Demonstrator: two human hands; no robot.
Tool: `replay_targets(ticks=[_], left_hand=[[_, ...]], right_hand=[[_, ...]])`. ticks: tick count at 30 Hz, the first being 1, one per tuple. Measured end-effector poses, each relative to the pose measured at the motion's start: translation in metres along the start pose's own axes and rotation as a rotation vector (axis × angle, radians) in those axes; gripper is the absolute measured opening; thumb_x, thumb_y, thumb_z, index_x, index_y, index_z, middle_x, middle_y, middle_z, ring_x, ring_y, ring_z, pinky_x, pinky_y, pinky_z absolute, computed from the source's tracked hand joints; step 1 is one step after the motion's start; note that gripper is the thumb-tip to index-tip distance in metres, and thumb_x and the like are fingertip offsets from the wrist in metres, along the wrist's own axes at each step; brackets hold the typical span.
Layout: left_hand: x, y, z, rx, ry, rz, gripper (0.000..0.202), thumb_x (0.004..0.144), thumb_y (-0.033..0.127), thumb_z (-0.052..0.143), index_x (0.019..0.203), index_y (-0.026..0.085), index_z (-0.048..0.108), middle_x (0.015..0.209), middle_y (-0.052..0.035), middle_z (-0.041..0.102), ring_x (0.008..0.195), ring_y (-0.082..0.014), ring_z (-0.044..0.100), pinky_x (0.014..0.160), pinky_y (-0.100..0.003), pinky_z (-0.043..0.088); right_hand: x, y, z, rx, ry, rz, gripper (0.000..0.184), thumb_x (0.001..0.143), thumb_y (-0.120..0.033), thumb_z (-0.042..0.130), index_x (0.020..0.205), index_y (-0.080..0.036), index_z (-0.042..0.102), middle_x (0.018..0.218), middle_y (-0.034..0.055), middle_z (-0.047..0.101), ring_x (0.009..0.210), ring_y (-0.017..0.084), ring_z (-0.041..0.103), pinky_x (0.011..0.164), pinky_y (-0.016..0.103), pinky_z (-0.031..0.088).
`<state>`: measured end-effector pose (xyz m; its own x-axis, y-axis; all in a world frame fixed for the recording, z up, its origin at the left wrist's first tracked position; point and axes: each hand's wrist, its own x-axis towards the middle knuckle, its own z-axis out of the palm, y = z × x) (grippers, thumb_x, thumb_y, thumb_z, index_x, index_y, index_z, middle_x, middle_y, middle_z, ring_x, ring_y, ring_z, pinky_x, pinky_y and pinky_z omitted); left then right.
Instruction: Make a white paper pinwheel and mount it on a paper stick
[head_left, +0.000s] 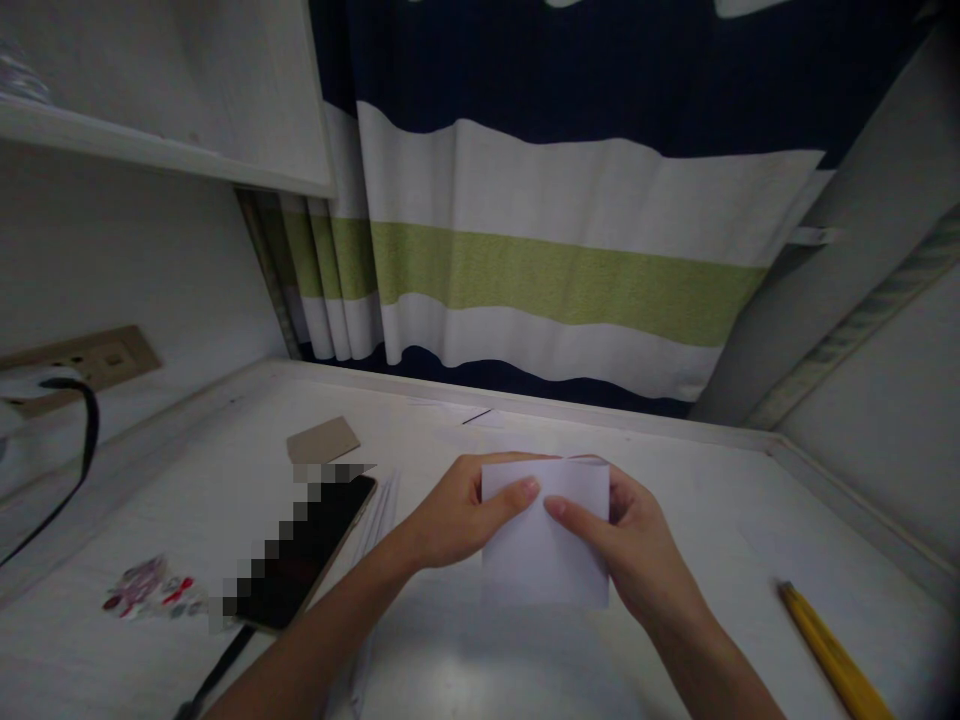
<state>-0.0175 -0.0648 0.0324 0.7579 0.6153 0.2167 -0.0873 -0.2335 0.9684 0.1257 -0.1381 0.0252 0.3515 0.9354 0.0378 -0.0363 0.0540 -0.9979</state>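
Note:
Both hands hold a folded sheet of white paper (546, 560) above the desk, near the middle of the head view. My left hand (465, 510) grips its left side, the thumb flat on the near face and the fingers hidden behind. On the right side, my right hand (634, 535) pinches it the same way, its thumb tip close to the left thumb. Along the upper edge, a second layer of paper shows slightly apart at the right. Left of my left forearm lies a bundle of thin white paper strips or folded sheets (379, 520).
A dark phone (315, 550), partly blurred out, lies left with a black cable (225, 665). Beyond it is a grey-brown card (322, 440); small stickers or trinkets (154, 588) sit nearer. A yellow cutter-like tool (832, 650) lies right. A striped curtain (555, 270) hangs behind the desk.

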Motion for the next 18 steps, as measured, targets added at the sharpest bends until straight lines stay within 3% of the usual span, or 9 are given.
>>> replay_targets(ticks=[11,18], left_hand=[[0.0012,0.0015,0.003,-0.049,0.05,-0.022,0.03,0.083,0.033,0.043,0.106,0.019,0.059,0.091,-0.0052,0.064,0.069,-0.0133,0.055,0.053,-0.019,0.039],[0.0002,-0.0001,0.0032,-0.16,0.032,-0.056,0.029,0.083,0.034,0.045,0.103,0.019,0.061,0.078,-0.0028,0.064,0.06,-0.01,0.051,0.049,-0.017,0.037]], right_hand=[[0.0017,0.0032,-0.0012,-0.038,0.008,-0.016,0.03,0.056,-0.033,0.07,0.08,-0.019,0.058,0.062,0.0003,0.062,0.056,0.017,0.055,0.049,0.028,0.045],[-0.0004,-0.0003,0.0006,-0.018,0.009,-0.002,0.029,0.055,-0.032,0.071,0.079,-0.019,0.059,0.061,-0.0004,0.062,0.055,0.017,0.055,0.048,0.027,0.045]])
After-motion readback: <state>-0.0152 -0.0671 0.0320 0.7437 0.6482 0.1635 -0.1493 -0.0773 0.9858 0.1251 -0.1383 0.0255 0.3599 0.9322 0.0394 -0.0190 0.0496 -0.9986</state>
